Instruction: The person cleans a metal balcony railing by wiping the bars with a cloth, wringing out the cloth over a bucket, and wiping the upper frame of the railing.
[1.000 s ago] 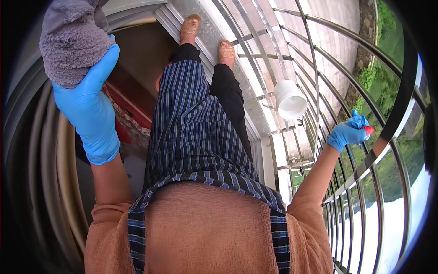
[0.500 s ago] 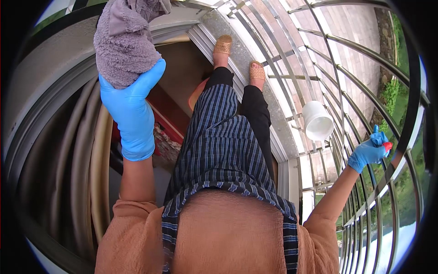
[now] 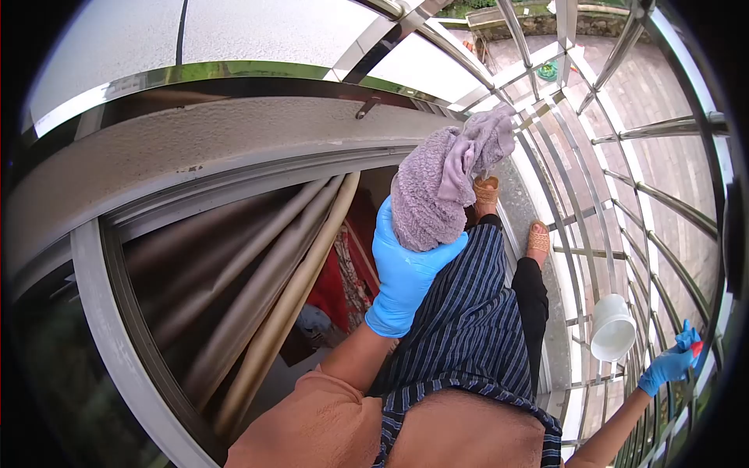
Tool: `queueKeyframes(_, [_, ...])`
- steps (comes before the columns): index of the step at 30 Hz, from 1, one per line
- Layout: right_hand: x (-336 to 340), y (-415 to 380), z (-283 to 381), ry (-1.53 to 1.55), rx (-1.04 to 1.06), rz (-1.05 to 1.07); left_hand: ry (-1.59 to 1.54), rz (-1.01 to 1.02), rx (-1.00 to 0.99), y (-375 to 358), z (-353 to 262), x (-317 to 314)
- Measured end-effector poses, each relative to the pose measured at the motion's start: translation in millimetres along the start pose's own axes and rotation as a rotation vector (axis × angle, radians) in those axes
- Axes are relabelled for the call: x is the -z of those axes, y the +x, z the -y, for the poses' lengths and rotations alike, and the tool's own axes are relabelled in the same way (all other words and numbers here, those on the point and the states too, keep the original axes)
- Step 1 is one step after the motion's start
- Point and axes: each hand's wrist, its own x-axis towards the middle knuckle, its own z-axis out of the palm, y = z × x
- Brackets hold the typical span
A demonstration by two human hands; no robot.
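Note:
My left hand (image 3: 409, 269), in a blue rubber glove, is closed round the lower end of a bunched greyish-purple towel (image 3: 433, 187). The towel's loose end points up and to the right, near the metal bars. Far to the right, my right hand (image 3: 672, 366), also blue-gloved, is closed beside the railing. A small red piece (image 3: 697, 349) shows at its fingers; the rest of what it holds is hidden. A white plastic bucket (image 3: 612, 327) is at the bars, left of my right hand.
Shiny metal bars (image 3: 667, 199) curve along the right, with paving beyond and below. My sandalled feet stand on a narrow concrete ledge (image 3: 538, 203). On the left, a window frame (image 3: 117, 312) surrounds the opening with brown curtains (image 3: 265, 312). A wall ledge (image 3: 257, 125) runs above it.
The view has turned left, so the window frame and upper ledge show more. My left hand with the towel now appears nearer the middle; the bucket and right hand appear lower.

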Motion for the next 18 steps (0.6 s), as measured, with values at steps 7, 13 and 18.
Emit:
queueKeyframes(7, [-9.3,-2.5,-1.5,-0.036,-0.042,-0.093,0.097,-0.02,-0.068,-5.1,-22.0,3.9])
queueKeyframes(13, [-15.7,-6.1,1.5,-0.072,-0.061,-0.187,-0.071,-0.019,0.028,0.4,-23.3,1.2])
queueKeyframes(18, [5.2,0.7,-17.3,0.0,-0.05,-0.19,-0.185,-0.064,0.12,2.6,-18.8,-0.6])
